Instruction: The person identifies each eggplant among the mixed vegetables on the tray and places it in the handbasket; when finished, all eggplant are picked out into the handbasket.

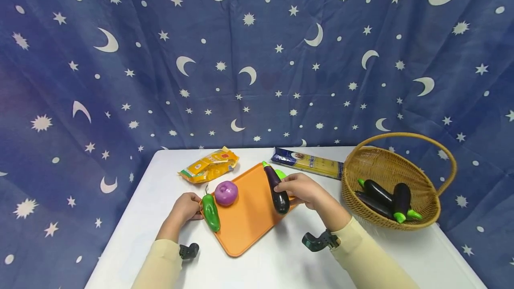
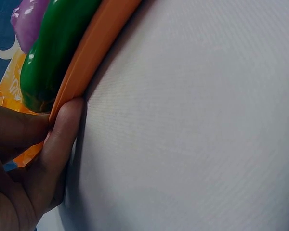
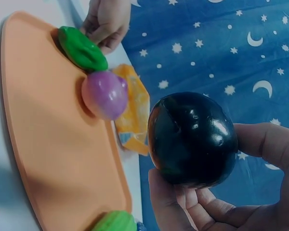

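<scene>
My left hand (image 1: 186, 208) pinches the left edge of an orange tray (image 1: 249, 220) between thumb and fingers, as the left wrist view also shows. Beside those fingers a green pepper (image 1: 210, 213) lies along the tray's edge, with a purple onion (image 1: 226, 193) just behind it. In my right hand (image 1: 301, 188) is a dark eggplant (image 1: 277, 195), held above the tray's right part with its green stem pointing away. The right wrist view shows its rounded end (image 3: 192, 139) between thumb and fingers. A bright green vegetable (image 3: 114, 223) sits at the tray's far right corner, mostly hidden in the head view.
A wicker basket (image 1: 373, 162) with several eggplants (image 1: 401, 197) stands on the right, its handle arching up. Behind the tray lie a yellow-orange packet (image 1: 210, 166) and a long pasta packet (image 1: 317, 164). A blue star-and-moon curtain (image 1: 265, 79) hangs behind the white table (image 1: 132, 235).
</scene>
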The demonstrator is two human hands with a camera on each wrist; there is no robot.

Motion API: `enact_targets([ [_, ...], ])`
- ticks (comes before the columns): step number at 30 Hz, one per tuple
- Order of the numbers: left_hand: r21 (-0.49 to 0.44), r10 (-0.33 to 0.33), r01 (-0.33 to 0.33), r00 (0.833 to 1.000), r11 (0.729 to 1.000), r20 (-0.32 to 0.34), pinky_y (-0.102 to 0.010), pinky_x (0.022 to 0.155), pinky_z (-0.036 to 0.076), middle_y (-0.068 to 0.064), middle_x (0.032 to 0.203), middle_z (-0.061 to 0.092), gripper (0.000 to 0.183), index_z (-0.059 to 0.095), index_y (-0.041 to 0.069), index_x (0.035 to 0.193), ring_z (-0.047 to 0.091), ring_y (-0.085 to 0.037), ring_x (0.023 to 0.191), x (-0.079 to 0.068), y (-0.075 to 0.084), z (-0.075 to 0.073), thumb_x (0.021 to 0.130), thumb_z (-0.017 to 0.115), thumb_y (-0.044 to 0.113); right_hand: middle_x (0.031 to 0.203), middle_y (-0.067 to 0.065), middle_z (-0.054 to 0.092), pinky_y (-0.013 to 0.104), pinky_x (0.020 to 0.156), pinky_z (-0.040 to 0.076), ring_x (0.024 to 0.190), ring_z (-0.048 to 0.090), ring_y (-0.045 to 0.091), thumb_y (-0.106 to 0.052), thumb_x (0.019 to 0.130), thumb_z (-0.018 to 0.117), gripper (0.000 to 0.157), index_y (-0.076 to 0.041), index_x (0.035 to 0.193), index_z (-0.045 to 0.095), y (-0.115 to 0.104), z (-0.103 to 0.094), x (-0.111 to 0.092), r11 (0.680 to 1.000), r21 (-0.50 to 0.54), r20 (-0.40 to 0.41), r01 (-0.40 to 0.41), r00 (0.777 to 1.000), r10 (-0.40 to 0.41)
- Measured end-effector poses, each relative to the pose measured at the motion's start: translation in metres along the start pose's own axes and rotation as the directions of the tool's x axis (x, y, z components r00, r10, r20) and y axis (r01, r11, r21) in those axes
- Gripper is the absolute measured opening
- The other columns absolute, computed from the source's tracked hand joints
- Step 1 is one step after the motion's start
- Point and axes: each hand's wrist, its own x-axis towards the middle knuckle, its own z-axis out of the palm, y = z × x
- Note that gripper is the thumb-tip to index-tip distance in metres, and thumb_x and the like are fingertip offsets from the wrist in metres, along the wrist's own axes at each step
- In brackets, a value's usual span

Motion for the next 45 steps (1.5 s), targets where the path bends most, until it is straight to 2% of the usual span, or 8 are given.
enact_targets([
  [10, 0.001, 0.008, -0.008, 1.0, 1.0, 0.0, -0.03, 0.059, 0.062, -0.02, 0.098, 0.06, 0.023, 0.061, -0.009, 0.11, 0.067, -0.017, 0.061, 0.0, -0.002, 0.0, 0.089, 0.051, -0.008, 0.113, 0.023, 0.063, 0.046, 0.08, 0.063, 0.095, 0.067, 0.027, -0.016, 0.084, 0.073, 0.047, 0.01, 0.12, 0.057, 0.004, -0.02, -0.005, 0.999, 0.037, -0.018, 0.033, 0.999, -0.032],
  [17, 0.011, -0.008, 0.008, 1.0, 1.0, -0.004, -0.03, 0.06, 0.062, -0.018, 0.098, 0.06, 0.021, 0.062, -0.006, 0.109, 0.067, -0.018, 0.063, 0.001, 0.001, 0.0, 0.091, 0.052, -0.006, 0.116, 0.024, 0.062, 0.047, 0.085, 0.061, 0.095, 0.066, 0.028, -0.019, 0.086, 0.071, 0.051, 0.01, 0.125, 0.055, 0.002, -0.037, -0.013, 0.999, 0.022, -0.031, 0.03, 0.999, -0.03],
  [24, 0.007, 0.004, -0.004, 1.0, 1.0, 0.008, -0.031, 0.061, 0.062, -0.018, 0.095, 0.06, 0.02, 0.061, -0.007, 0.109, 0.066, -0.018, 0.064, -0.002, 0.001, -0.001, 0.091, 0.051, -0.006, 0.124, 0.028, 0.057, 0.051, 0.089, 0.059, 0.104, 0.065, 0.032, -0.02, 0.088, 0.07, 0.058, 0.012, 0.132, 0.049, 0.0, -0.053, -0.023, 0.999, 0.029, -0.032, 0.032, 0.999, -0.031],
  [35, 0.008, -0.007, 0.007, 1.0, 1.0, 0.014, -0.031, 0.061, 0.062, -0.018, 0.097, 0.059, 0.023, 0.06, -0.008, 0.113, 0.066, -0.018, 0.065, 0.004, 0.0, 0.0, 0.091, 0.052, -0.006, 0.124, 0.027, 0.058, 0.048, 0.09, 0.059, 0.101, 0.065, 0.029, -0.019, 0.088, 0.07, 0.058, 0.013, 0.131, 0.049, 0.007, -0.077, -0.032, 0.999, 0.044, -0.054, 0.032, 0.998, -0.029],
  [45, 0.011, 0.004, -0.004, 1.0, 1.0, 0.018, -0.031, 0.061, 0.062, -0.019, 0.097, 0.059, 0.023, 0.059, -0.009, 0.113, 0.066, -0.018, 0.066, -0.001, 0.002, -0.001, 0.091, 0.05, -0.006, 0.127, 0.027, 0.057, 0.047, 0.094, 0.058, 0.102, 0.066, 0.025, -0.019, 0.091, 0.068, 0.062, 0.013, 0.137, 0.042, 0.014, -0.099, -0.043, 0.997, 0.069, -0.052, 0.024, 0.998, -0.021],
])
